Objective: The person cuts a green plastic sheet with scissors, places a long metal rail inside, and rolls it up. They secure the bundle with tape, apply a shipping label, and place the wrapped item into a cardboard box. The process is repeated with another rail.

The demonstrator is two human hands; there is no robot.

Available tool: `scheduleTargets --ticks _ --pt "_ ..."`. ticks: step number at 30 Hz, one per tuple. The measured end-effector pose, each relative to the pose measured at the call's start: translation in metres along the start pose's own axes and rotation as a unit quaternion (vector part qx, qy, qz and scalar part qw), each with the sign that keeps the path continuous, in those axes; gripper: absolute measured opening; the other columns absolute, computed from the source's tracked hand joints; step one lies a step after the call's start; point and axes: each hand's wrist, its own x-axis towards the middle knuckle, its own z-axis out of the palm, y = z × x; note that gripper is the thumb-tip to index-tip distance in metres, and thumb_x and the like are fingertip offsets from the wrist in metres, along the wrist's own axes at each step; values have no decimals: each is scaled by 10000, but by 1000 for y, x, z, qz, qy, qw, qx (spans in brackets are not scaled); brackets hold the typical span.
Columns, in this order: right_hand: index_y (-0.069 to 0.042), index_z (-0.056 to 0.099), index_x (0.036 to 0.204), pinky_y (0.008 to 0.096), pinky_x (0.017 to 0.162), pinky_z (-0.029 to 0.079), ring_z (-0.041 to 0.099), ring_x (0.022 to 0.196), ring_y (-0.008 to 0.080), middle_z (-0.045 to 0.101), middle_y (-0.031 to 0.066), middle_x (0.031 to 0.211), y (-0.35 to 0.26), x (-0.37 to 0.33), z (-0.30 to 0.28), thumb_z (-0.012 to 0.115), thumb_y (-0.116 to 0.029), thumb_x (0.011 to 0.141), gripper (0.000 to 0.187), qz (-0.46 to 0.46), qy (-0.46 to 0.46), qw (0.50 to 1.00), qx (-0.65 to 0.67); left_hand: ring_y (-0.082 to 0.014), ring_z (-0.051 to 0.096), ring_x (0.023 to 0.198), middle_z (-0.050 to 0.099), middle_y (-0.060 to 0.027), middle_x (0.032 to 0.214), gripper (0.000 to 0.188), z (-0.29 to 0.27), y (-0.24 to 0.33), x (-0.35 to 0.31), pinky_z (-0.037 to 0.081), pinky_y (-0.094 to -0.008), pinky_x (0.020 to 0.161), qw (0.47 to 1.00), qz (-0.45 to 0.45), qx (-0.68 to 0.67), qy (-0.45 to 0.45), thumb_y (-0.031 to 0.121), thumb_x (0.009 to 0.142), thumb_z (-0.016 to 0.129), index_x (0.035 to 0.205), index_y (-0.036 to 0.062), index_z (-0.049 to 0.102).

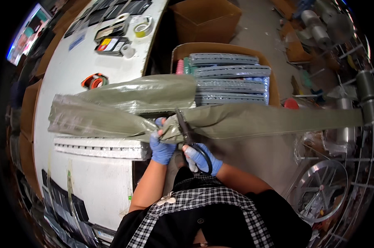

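My left hand [162, 149], in a blue glove with bare fingertips, is closed on a bunched part of the olive-green plastic film [244, 122]. This film runs as a long band from the far right across to the white table, where wide, shiny folds of it lie. My right hand [201, 157], gloved the same way, grips the black handles of a pair of scissors [186, 128]. The blades point away from me and lie against the film, just right of my left hand. Whether they are parted is hard to make out. A white slotted block [100, 148] lies beside the film.
A cardboard box [273, 78] of grey wrapped bundles stands beyond the film. On the white table [54, 87] are an orange-and-black tape dispenser [96, 81], a tape roll [143, 28] and small trays. A metal rack with film rolls [365, 84] and a spoked wheel [321, 190] line the right.
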Motion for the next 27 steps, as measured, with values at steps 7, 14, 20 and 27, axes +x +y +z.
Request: scheduleTargets --ticks 7,14,20,27 --pt "-35 511 913 345 749 493 607 855 182 635 119 954 -25 -28 -63 824 -269 740 427 -310 104 937 -124 -251 538 1155 551 -85 1224 785 -4 8 -30 457 -432 996 992 -27 124 10 555 719 764 1273 63 506" --pt "9 357 1370 391 961 453 546 1116 292 531 193 1238 2 -25 -139 859 -321 707 894 -221 61 898 -375 -147 577 946 597 -45 1044 550 15 -12 -64 483 -281 839 754 -139 584 -269 145 689 868 1144 59 572" --pt "-9 465 1265 401 875 483 595 1016 313 606 195 1093 66 -21 -175 816 -423 736 758 80 -188 904 -376 -124 592 774 619 -45 866 164 32 -53 -44 482 -253 727 840 -64 514 -164 -35 804 725 887 51 612" --pt "-10 503 1200 420 886 486 619 1003 348 635 215 1069 21 -83 -319 784 -396 771 642 89 -112 904 -404 -65 503 722 555 38 833 74 74 -150 34 426 -219 646 890 -67 438 111 154 941 615 946 98 567"
